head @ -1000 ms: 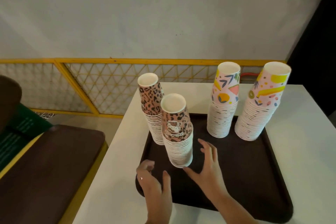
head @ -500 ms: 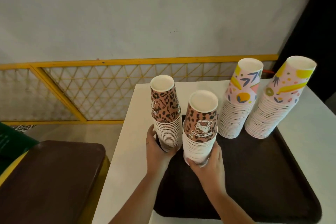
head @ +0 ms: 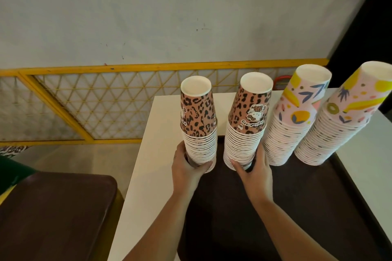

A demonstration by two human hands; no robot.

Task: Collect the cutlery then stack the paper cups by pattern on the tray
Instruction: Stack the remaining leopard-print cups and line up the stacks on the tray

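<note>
A: Leopard-print paper cup stacks, two, upside down at the far left end of the dark brown plastic tray (head: 297,207). Left leopard-print stack (head: 198,125) gripped low by left hand (head: 187,170), fingers curled round the bottom cups. Right leopard-print stack (head: 246,121) gripped low by right hand (head: 254,170), thumb in front, fingers wrapped behind.

B: Other pattern?

A: Two pink fruit-and-leaf paper cup stacks (head: 297,116), right of the leopard pair, also on the tray, leaning slightly right. Untouched.

B: Step?

A: Likely pattern-stacking phase; no cutlery in view. Probably squaring up the leopard pair or preparing a merge.

B: Next move?

A: If merging: lift one stack straight up, keep it plumb, lower over the other. Tall and light, so toppling risk. Little room beside the nearest pink stack. White table (head: 152,154) edge just left of the left stack; avoid drift that way.
</note>
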